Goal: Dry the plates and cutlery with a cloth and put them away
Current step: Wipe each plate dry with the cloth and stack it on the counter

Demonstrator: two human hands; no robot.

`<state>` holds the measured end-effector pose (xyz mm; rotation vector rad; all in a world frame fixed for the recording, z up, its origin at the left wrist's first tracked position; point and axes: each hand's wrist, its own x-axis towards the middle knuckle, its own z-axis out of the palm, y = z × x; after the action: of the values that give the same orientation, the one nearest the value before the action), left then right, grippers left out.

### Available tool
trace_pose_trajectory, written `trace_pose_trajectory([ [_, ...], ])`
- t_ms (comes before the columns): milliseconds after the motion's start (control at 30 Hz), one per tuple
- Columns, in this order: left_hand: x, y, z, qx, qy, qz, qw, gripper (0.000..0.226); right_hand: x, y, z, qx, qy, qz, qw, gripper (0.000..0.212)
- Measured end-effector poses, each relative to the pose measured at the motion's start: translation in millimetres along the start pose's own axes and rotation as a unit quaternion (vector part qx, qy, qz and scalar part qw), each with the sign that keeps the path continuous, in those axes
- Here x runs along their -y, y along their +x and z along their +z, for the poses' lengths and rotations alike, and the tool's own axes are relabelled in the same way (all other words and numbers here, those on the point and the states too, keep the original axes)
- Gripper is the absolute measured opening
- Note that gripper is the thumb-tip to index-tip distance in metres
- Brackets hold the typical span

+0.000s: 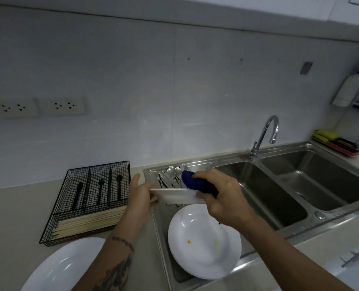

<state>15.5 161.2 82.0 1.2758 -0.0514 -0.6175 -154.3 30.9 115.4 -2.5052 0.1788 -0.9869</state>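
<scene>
Now the left hand [140,196] gripped a plate [174,196] edge-on above the sink [226,164], steadying it so the right hand [222,198], clutching the blue cloth [195,182], could wipe.

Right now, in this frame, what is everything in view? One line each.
held plate: one, white, edge-on over the drainer
cloth: one, blue, on the held plate
stacked plates: several, white, on the drainer
cutlery: a pile, silver, at the drainer's back
plate: one, white, counter, bottom left
wire organiser: one, black, counter, holding wooden sticks
sink: double, steel, right
tap: one, chrome, behind the sink
sponges: yellow, far right
hands: left holds the plate, right holds the cloth
</scene>
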Motion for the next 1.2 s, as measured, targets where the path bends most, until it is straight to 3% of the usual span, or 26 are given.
trace_pose_trajectory([
  [100, 10.2, -7.9, 5.3, -0.011, 0.047, -0.004, 0.999, 0.055, -3.0, -0.6, -5.1, -0.006, 0.025, 0.029, 0.999, 0.05],
  [200, 11.7, -17.7, 8.2, 0.007, 0.087, 0.097, 0.992, 0.044, -4.8, -1.4, -9.4, -0.016, 0.051, 0.055, 0.997, 0.048],
  [333, 6.1, -26.1, 6.9, 0.09, 0.126, 0.217, 0.964, 0.05, -11.8, 3.7, -14.5, -0.061, 0.071, 0.101, 0.991, 0.053],
  [500, -0.8, -33.5, 17.4, 0.119, 0.177, 0.286, 0.934, 0.049, -22.1, 7.3, -19.3, -0.081, 0.081, 0.134, 0.984, 0.06],
  [600, 1.1, -37.4, 24.9, 0.103, 0.18, 0.3, 0.931, 0.053, -26.4, 1.6, -11.8, -0.096, 0.064, 0.143, 0.983, 0.06],
  [767, 6.6, -40.1, 40.8, 0.108, 0.181, 0.301, 0.93, 0.058, -26.7, -4.1, 13.3, -0.143, -0.059, 0.13, 0.979, 0.054],
  [900, 10.2, -45.0, 50.9, 0.121, 0.166, 0.268, 0.941, 0.056, -11.9, -3.6, 23.2, -0.103, -0.141, 0.037, 0.984, 0.053],
  [1033, -0.7, -41.8, 50.0, 0.09, 0.11, 0.208, 0.968, 0.05, -9.8, -21.5, 33.5, -0.052, -0.144, -0.035, 0.988, 0.05],
  [1100, -6.8, -38.5, 45.9, 0.07, 0.126, 0.21, 0.967, 0.049, -20.1, -32.7, 34.6, -0.066, -0.138, -0.01, 0.988, 0.05],
  [1200, -8.8, -34.3, 41.7, 0.054, 0.143, 0.203, 0.967, 0.048, -29.5, -37.6, 31.1, -0.09, -0.083, 0.101, 0.987, 0.052],
])
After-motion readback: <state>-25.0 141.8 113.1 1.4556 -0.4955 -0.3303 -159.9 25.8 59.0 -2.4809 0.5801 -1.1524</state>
